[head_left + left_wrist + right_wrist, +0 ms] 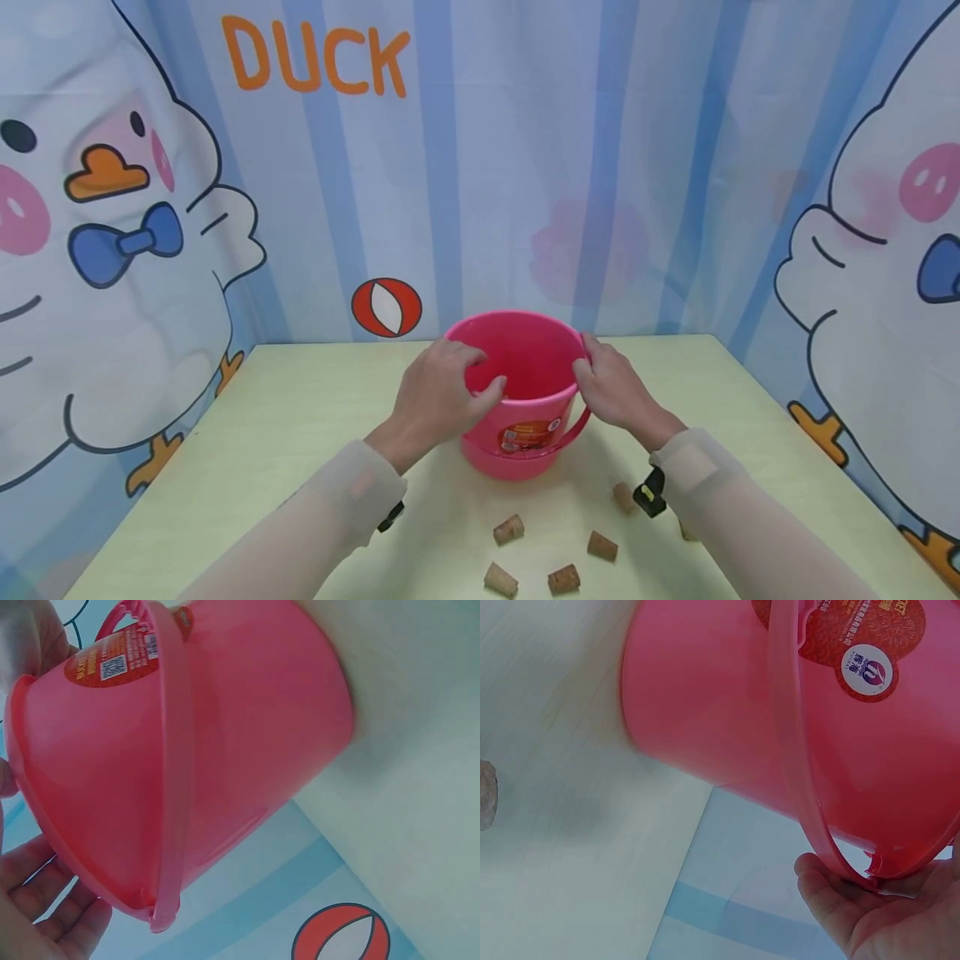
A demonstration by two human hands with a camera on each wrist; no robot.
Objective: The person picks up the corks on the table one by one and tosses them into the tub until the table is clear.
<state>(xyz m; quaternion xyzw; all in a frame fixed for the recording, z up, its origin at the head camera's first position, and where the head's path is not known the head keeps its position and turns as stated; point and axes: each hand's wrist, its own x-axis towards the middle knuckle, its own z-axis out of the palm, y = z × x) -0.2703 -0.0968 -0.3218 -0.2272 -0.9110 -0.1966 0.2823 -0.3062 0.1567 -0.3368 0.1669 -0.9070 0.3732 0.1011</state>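
Note:
A pink bucket (510, 462) stands upright on the table, its mouth facing up. Its pink handle (579, 427) hangs down across the front, past a red and orange label (531, 435). At the left side, my left hand (442, 392) holds the rim, thumb and index finger over the opening; in the left wrist view some fingers (71, 915) lie along the rim. My right hand (617, 382) grips the opposite rim where the handle joins, with fingers (832, 900) beneath that joint in the right wrist view. Much of the bucket's inside is hidden.
Several corks lie on the pale yellow table (315, 408) in front of the bucket, among them a cork (508, 529) nearest it and a cork (624, 497) beside the right wrist. A duck-print curtain (495, 167) rises behind the table.

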